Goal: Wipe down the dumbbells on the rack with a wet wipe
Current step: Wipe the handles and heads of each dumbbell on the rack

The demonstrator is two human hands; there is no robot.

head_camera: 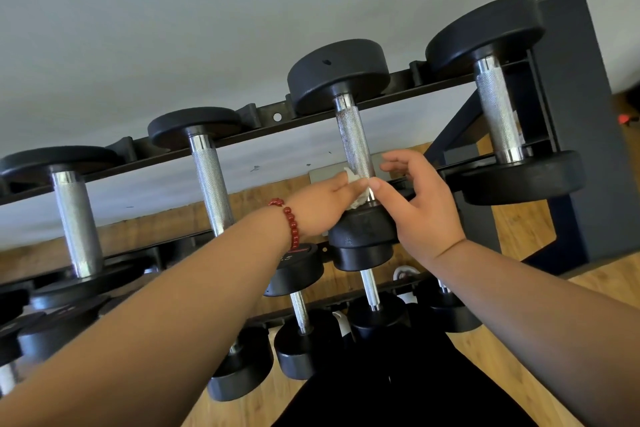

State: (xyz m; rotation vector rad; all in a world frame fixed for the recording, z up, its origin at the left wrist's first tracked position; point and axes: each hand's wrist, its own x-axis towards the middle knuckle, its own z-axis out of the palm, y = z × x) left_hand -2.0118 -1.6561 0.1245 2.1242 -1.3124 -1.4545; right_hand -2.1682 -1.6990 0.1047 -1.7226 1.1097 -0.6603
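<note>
Several black dumbbells with knurled chrome handles lie across the top tier of a black rack (263, 130). My left hand (323, 204), with a red bead bracelet on its wrist, holds a crumpled white wet wipe (358, 187) against the near end of the third dumbbell's handle (355, 142). My right hand (420, 199) is at the same handle from the right. Its thumb tip touches the wipe and the chrome, and its fingers are spread and relaxed. The dumbbell's near head (362, 229) sits just under both hands.
Smaller dumbbells (301, 350) sit on a lower tier near my legs. A big dumbbell (500, 107) lies at the right end beside the rack's dark upright (585, 121). Two more dumbbells (211, 177) lie to the left. A pale wall is behind and a wooden floor below.
</note>
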